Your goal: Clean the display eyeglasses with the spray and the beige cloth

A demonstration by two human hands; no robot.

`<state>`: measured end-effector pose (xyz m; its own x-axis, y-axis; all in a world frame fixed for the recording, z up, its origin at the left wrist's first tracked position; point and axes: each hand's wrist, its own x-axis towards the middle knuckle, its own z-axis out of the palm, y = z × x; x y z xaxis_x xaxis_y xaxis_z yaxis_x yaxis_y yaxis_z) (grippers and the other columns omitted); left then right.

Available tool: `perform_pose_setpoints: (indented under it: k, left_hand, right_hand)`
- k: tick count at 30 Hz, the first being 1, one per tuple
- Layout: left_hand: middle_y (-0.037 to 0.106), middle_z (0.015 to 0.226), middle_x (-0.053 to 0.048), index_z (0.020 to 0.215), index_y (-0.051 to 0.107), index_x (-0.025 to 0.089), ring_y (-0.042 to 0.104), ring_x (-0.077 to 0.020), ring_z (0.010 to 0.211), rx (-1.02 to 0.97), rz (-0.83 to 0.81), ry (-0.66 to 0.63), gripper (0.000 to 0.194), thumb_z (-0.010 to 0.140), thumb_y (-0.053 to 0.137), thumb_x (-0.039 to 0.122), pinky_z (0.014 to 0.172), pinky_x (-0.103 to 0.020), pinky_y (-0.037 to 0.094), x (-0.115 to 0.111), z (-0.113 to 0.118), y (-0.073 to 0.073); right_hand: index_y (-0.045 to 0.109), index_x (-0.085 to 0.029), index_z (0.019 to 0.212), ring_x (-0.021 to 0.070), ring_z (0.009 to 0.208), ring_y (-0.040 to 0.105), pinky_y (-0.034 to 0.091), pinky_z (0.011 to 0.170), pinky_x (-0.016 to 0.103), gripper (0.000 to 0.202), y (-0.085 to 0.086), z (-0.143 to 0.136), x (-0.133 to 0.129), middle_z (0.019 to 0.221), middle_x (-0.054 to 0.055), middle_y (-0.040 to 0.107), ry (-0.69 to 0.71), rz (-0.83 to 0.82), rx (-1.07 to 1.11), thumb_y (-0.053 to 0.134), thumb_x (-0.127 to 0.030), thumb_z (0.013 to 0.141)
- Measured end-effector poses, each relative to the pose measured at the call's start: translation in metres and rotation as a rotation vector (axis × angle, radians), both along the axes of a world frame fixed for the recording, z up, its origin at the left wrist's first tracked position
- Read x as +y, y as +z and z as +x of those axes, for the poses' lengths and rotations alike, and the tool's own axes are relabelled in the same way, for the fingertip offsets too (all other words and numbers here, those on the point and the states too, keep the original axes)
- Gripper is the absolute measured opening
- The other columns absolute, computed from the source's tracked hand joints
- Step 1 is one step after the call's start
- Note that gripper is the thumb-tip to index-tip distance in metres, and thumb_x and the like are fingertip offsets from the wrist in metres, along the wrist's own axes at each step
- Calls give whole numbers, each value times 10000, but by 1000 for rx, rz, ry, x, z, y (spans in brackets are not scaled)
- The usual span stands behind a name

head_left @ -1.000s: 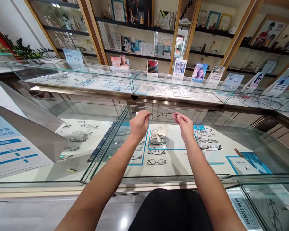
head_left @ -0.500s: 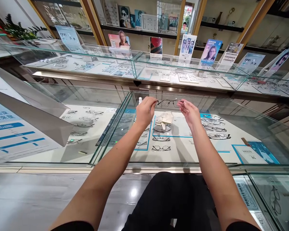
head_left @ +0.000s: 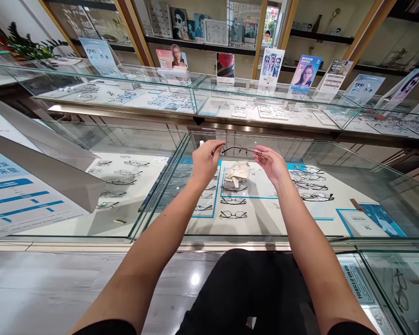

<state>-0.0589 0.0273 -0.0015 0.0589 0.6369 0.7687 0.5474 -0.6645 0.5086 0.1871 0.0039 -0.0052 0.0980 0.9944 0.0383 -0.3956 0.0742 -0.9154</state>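
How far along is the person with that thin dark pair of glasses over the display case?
Done: the thin dark-framed glasses are out above the glass display case. In hand: left hand and right hand pinch its ends. Left: the crumpled white cloth lies unused; the glasses are not set down.

- glasses [head_left: 240,150]: thin black frame, clear lenses
- cloth [head_left: 238,171] in the display case [head_left: 310,153]: off-white, plain
- case floor: white, with blue outlined squares and blue panels
- frames [head_left: 233,214] laid in case: dark, thin
- sign [head_left: 10,186] at left: white with blue bars and text
- shelf posts: tan wood
- plant [head_left: 24,44]: green leaves
- person's clothing: black
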Motion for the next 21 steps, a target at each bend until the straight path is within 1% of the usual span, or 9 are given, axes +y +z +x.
perform_pose_setpoints:
  k: [2, 4, 7, 9, 15, 19, 21]
  left_hand:
    - [810, 1072, -65, 1075, 792, 226, 734, -195, 983, 9, 22, -7, 267, 1036, 549, 330, 830, -319, 561, -2, -1, 4]
    - [815, 1052, -58, 1057, 800, 233, 738, -193, 950, 29, 29, -9, 259, 1028, 558, 321, 837, -322, 563, -5, -1, 7]
    - [818, 1049, -59, 1051, 806, 237, 746, -196, 932, 68, 22, -19, 263, 1025, 562, 329, 839, -325, 565, -8, 0, 10]
    - [819, 1040, -62, 1048, 810, 237, 750, -199, 934, 91, 30, -38, 266, 1026, 569, 347, 838, -325, 564, -10, 1, 11]
    - [820, 990, -64, 1020, 818, 246, 755, -206, 933, 115, 38, -84, 248, 1013, 585, 333, 831, -326, 560, -12, 3, 14]
    - [822, 970, -58, 1004, 830, 247, 754, -204, 913, 119, 40, -117, 250, 993, 582, 279, 828, -328, 563, -17, 4, 18]
    - [820, 951, -54, 990, 837, 252, 743, -195, 870, 79, 23, -132, 238, 977, 600, 271, 800, -324, 563, -19, 6, 19]
  right_hand:
    - [813, -210, 968, 195, 930, 761, 583, 848, 310, 285, 3, 1, -2, 988, 49, 825, 37, -4, -47, 671, -217, 721]
    - [827, -216, 951, 192, 927, 752, 561, 857, 306, 264, 6, 2, -5, 990, 46, 824, 64, 1, -127, 676, -266, 741]
    - [843, -226, 903, 194, 971, 734, 528, 901, 305, 219, 11, 0, -11, 1027, 48, 824, 111, 43, -304, 737, -368, 775]
    - [845, -234, 868, 202, 997, 720, 516, 922, 315, 200, 15, -2, -16, 1024, 47, 825, 162, 78, -382, 784, -394, 767]
    - [835, -229, 801, 214, 1008, 702, 500, 934, 348, 204, 21, -7, -26, 985, 52, 813, 317, 132, -419, 873, -409, 713]
    - [818, -234, 754, 219, 990, 691, 508, 896, 357, 183, 21, -8, -25, 926, 42, 796, 395, 120, -391, 878, -398, 696]
    - [812, -232, 735, 220, 1009, 685, 511, 876, 346, 179, 20, -8, -24, 935, 45, 788, 433, 133, -370, 886, -388, 689]
